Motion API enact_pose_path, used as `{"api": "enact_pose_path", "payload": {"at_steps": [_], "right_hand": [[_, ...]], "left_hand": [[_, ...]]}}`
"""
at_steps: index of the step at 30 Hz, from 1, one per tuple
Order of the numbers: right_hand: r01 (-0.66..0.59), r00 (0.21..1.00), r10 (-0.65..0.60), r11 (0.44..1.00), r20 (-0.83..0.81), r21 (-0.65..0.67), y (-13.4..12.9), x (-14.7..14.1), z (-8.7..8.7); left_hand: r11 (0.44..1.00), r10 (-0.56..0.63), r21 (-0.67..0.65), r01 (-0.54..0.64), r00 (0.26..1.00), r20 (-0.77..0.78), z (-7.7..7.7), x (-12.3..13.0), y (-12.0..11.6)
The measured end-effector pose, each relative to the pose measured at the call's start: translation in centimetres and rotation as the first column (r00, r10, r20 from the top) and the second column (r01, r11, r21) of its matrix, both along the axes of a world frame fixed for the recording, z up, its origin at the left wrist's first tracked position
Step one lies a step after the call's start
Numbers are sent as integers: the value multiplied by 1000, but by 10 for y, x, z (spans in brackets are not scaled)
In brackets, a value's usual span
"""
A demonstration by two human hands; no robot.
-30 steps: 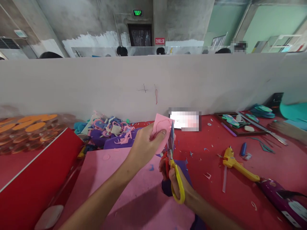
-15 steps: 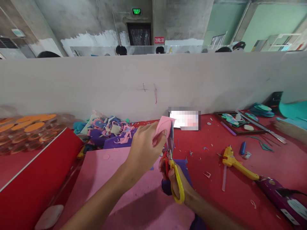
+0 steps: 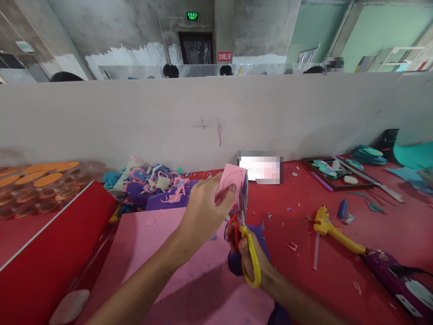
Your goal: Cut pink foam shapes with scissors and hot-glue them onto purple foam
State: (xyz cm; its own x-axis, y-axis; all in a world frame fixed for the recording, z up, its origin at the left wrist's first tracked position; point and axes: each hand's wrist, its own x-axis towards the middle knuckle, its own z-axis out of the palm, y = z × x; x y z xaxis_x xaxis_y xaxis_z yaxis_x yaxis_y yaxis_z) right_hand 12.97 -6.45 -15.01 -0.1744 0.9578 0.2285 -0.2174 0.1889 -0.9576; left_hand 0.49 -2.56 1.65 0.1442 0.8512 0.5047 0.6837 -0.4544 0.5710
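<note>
Between the thumb and fingers of my left hand (image 3: pixel 206 207) is a small piece of pink craft foam (image 3: pixel 233 177), with a faint outline drawn on it. My right hand (image 3: pixel 252 253) grips a pair of scissors (image 3: pixel 251 262) by its yellow and red handles. Its blades point up and away, at the right edge of the foam piece, slightly parted. Below both hands lies a large pink foam sheet (image 3: pixel 142 253). Some purple foam (image 3: pixel 259 234) shows beneath my right wrist and beside the sheet.
A heap of foam scraps (image 3: pixel 162 180) lies at the back left, near orange discs (image 3: pixel 49 179) and a red board (image 3: pixel 57 253). On the right are a yellow glue gun (image 3: pixel 338 232), a purple tool (image 3: pixel 392 280) and a dark tray (image 3: pixel 334 183). A lit screen (image 3: pixel 260 169) leans against the partition (image 3: pixel 135 122).
The scissor blades have parted slightly and tilted right at the foam's edge. My left hand holds nearly still. At the far right, another person's forearm has drawn back.
</note>
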Motion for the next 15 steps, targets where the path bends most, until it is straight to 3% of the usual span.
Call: {"api": "enact_pose_path", "payload": {"at_steps": [8,15], "right_hand": [[64,998,-63,998,-13,18,4,0,5],[86,995,-85,996,-49,32,3,3,4]], "left_hand": [[998,-51,-26,49,994,-101,-5,1,1],[994,-62,-88,56,996,-69,-4,1,1]]}}
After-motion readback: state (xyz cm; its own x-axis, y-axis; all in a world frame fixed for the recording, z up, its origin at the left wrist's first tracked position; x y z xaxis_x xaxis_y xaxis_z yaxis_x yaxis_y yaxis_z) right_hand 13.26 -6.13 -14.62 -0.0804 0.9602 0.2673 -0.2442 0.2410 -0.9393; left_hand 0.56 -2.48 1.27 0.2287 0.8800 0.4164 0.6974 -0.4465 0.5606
